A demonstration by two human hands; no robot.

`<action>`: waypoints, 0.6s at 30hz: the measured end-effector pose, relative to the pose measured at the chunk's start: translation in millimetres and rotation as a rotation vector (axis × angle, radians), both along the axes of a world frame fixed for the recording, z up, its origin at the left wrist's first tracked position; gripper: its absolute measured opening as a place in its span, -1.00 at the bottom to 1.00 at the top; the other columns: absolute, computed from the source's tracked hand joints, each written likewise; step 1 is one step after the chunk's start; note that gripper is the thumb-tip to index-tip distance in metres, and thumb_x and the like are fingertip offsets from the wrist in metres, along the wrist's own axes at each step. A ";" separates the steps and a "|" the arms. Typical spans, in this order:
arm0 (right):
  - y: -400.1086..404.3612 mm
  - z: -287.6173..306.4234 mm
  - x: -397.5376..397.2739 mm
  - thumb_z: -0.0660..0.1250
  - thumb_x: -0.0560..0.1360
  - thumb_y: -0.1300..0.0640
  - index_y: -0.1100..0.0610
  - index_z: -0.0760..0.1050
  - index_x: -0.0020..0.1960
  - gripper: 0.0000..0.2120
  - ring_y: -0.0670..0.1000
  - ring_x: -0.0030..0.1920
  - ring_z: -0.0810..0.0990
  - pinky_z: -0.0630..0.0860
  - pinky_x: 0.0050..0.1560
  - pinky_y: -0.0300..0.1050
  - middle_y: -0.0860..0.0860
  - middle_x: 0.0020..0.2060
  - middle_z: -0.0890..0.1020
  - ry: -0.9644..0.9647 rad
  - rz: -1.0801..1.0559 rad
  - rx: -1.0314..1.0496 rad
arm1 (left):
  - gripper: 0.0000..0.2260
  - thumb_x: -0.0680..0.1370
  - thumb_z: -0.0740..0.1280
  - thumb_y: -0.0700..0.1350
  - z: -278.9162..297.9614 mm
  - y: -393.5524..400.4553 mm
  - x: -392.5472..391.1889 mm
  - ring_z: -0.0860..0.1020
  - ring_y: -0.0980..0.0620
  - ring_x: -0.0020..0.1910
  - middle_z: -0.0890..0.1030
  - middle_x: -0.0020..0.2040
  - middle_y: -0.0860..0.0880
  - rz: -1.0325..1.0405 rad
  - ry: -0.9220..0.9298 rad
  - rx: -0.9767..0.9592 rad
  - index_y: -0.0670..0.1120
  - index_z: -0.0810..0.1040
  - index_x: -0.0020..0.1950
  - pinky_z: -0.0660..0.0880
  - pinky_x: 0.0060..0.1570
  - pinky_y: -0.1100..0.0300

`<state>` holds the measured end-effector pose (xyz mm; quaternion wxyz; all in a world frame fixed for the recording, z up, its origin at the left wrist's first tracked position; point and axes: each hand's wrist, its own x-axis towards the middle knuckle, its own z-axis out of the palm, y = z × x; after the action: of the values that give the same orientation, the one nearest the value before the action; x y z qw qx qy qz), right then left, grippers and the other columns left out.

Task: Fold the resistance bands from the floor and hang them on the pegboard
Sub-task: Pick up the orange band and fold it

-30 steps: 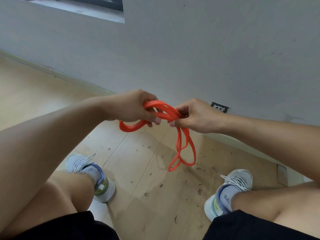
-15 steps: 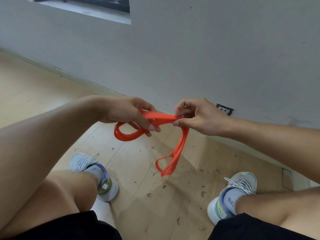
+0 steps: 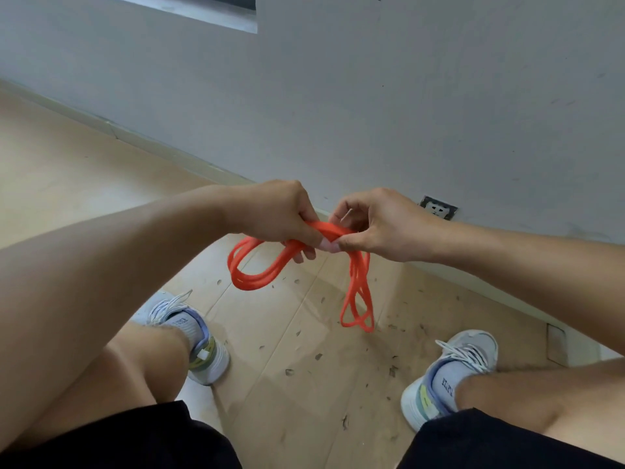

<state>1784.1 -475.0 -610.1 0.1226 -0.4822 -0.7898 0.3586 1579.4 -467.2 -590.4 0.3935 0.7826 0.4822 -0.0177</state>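
An orange resistance band (image 3: 257, 275) is gathered into several loops in front of me, above the floor. My left hand (image 3: 274, 211) grips the bundle from the left, and one set of loops curls out below it. My right hand (image 3: 378, 225) pinches the same bundle with thumb and forefinger right beside the left fingertips. A second set of loops hangs down from the right hand to about shoe height. The pegboard is out of view.
I am crouched over a light wooden floor (image 3: 304, 350) scattered with small dark debris. My two shoes (image 3: 199, 343) (image 3: 449, 374) stand apart below. A grey wall (image 3: 372, 96) with a socket (image 3: 438, 207) is close ahead.
The hands have drawn together on the band. The left loops have grown into a fuller bundle. The hanging right loops swung and now dangle straighter.
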 end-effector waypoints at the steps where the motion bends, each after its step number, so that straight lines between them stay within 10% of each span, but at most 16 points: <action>1: 0.8 -0.2 0.5 0.59 0.44 0.06 0.00 0.64 0.05 -0.78 -0.13 -0.17 0.75 0.71 0.02 -0.04 -0.10 -0.15 0.77 -0.007 0.005 0.000 | -0.81 0.50 0.48 0.07 0.1 -0.1 -0.7 0.74 0.15 -0.15 0.76 -0.14 0.10 0.006 -0.024 -0.017 -0.01 0.75 0.00 0.61 0.07 0.22; 18: 8.2 -12.4 4.0 0.52 0.52 0.18 0.07 0.56 0.12 -0.78 -0.03 -0.05 0.76 0.66 0.15 0.08 -0.03 -0.06 0.77 0.052 -0.006 -0.055 | -0.80 0.58 0.41 -0.06 0.0 5.3 -18.8 0.73 0.02 -0.01 0.76 -0.04 -0.04 0.110 -0.145 -0.135 -0.16 0.62 0.12 0.58 0.20 0.01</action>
<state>1788.1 -466.8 -622.5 0.1310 -0.4781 -0.7748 0.3922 1560.6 -462.0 -590.4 0.4796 0.7259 0.4922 0.0282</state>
